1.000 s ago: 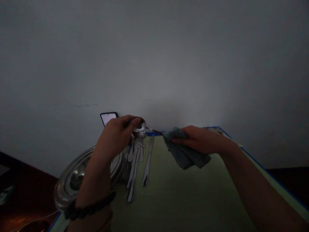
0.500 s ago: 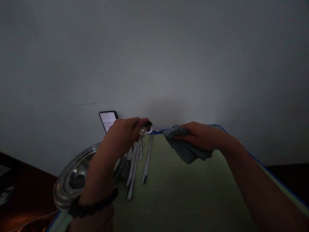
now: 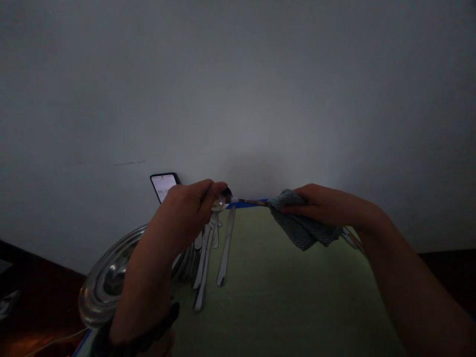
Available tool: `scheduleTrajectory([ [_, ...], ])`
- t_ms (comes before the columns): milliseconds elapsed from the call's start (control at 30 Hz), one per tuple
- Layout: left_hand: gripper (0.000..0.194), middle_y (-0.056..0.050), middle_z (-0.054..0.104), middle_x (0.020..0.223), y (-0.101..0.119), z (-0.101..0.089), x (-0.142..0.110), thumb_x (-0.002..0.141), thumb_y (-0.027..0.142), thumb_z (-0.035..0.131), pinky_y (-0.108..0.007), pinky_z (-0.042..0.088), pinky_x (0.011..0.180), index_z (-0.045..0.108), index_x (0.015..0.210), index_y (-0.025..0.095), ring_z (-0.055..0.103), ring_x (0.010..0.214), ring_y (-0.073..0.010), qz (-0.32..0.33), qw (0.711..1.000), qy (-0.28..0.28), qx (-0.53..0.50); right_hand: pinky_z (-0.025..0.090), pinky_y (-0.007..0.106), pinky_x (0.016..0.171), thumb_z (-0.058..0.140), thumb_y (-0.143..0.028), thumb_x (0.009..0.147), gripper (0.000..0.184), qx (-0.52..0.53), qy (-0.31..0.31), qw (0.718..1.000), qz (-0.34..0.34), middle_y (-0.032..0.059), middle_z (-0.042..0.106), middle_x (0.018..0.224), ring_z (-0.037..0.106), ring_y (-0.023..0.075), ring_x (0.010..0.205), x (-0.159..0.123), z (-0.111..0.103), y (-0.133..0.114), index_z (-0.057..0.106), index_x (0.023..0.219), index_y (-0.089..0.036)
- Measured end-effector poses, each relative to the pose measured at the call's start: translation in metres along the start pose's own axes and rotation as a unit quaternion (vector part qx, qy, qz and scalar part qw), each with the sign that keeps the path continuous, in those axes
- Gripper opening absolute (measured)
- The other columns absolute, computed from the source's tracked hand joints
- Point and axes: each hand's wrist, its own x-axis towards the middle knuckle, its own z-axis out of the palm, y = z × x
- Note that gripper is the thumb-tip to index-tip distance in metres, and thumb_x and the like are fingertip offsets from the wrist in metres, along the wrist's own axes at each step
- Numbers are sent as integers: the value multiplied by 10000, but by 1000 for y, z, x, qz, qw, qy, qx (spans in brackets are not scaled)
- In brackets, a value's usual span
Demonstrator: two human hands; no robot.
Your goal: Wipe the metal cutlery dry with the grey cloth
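Note:
A metal spoon is held level above the table's far edge. My left hand is closed, pinching it by the bowl end. A grey-green cloth with checked corners is gripped in my right hand, its fingers closed around the spoon's handle, so the handle's tip is hidden. Below my left hand several table knives and other cutlery lie in a loose pile. One knife lies a little apart, to the right of the pile.
A shiny metal bowl or lid stands at the left, partly behind my left forearm. A lit phone leans on the wall. More cutlery shows beside my right wrist on the light green tabletop.
My right hand has slid the cloth rightward along the spoon's handle, away from the bowl, baring more of the handle. My left hand keeps its hold. Cutlery beside my right wrist now shows.

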Motion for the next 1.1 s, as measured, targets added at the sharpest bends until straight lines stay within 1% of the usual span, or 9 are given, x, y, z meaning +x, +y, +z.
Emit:
scheduleTrajectory([
  [233,397,-2,584,517,4,-3,-4,866,429,331,-216,339,469,608,721,185,528,459,-112,-15,1000,24,-11,332,223,466,448,-574,751,441,28,-9,1000,8,-2,558,591,461,97,504,5,12,-11,604,704,-165],
  [400,428,12,586,516,15,-4,-7,893,424,294,-192,353,464,586,712,170,534,473,-99,-17,996,58,-66,347,218,501,452,-532,770,401,70,1,997,-29,-8,562,633,455,93,543,5,14,-18,608,741,-164],
  [533,410,31,575,496,21,-1,-5,888,422,322,-186,357,470,598,714,174,512,453,-87,11,995,38,-94,353,216,518,455,-522,776,390,84,4,996,-40,-11,563,645,459,95,560,4,14,-20,606,751,-163],
  [667,351,41,548,469,12,3,0,849,437,405,-195,355,485,604,714,182,500,441,-90,16,997,16,-79,370,219,549,451,-507,787,383,81,22,995,-57,-5,592,696,492,106,606,10,18,-19,615,795,-161],
  [800,320,6,588,543,-12,-2,2,829,427,422,-225,351,508,614,730,191,534,504,-122,-46,996,60,-42,401,237,606,430,-488,807,377,43,16,998,-42,23,640,784,546,135,678,19,28,-6,618,872,-167],
  [933,340,-10,586,557,-24,-11,-1,835,435,393,-242,346,518,609,742,190,529,503,-133,-76,993,81,-29,437,317,708,479,-450,783,372,-54,-77,994,51,104,659,891,596,204,779,21,39,19,639,901,-136],
  [1000,347,-14,603,591,-19,-10,-2,836,435,386,-240,343,515,614,746,190,533,516,-135,-58,995,77,-31,426,344,820,552,-447,737,497,-9,-91,994,56,136,597,1115,571,231,958,18,42,27,550,1127,-138],
  [1067,339,-6,618,621,-10,-3,0,838,432,391,-228,343,510,622,774,191,534,520,-126,-20,997,60,-51,375,347,922,593,-451,711,708,85,-56,995,16,142,438,1322,476,224,1128,14,43,28,352,1312,-165],
  [1100,335,2,618,617,-5,2,1,840,429,395,-220,343,504,625,789,191,529,514,-119,0,997,52,-65,359,341,943,579,-454,725,742,140,-34,990,-13,135,388,1361,446,206,1159,11,42,26,281,1347,-181],
])
